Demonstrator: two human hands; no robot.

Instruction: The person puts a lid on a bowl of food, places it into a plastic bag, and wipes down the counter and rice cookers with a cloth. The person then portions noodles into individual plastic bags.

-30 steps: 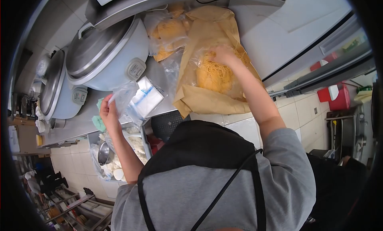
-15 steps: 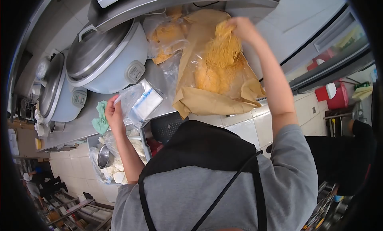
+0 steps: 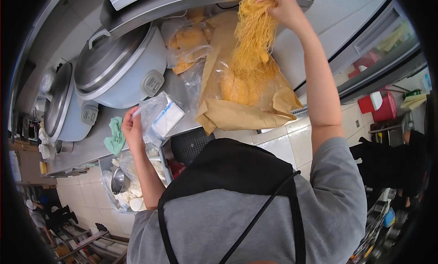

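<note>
My right hand (image 3: 285,10) is closed on a bundle of thin yellow noodles (image 3: 255,31), held high so the strands hang down. Below it lies an opened brown paper bag (image 3: 232,115) with a clear liner and more noodles (image 3: 239,88) inside; the lowest hanging strands overlap those in the bag. My left hand (image 3: 132,129) pinches the edge of a clear plastic bag (image 3: 148,111) over the counter. Beside that bag sits a stack of white bags with a blue stripe (image 3: 168,119). A crumpled green cloth (image 3: 115,136) lies just left of my left hand.
Two large rice cookers (image 3: 121,67) stand on the steel counter (image 3: 109,111) at left. Bagged noodles (image 3: 189,38) lie behind. A bin (image 3: 166,166) with white contents and a metal bowl (image 3: 119,181) is below. Another person (image 3: 392,161) is at right.
My right hand has risen with the noodles, drawing the strands up out of the paper bag. My left hand stays nearly in place on the plastic bag. The person at right has shifted.
</note>
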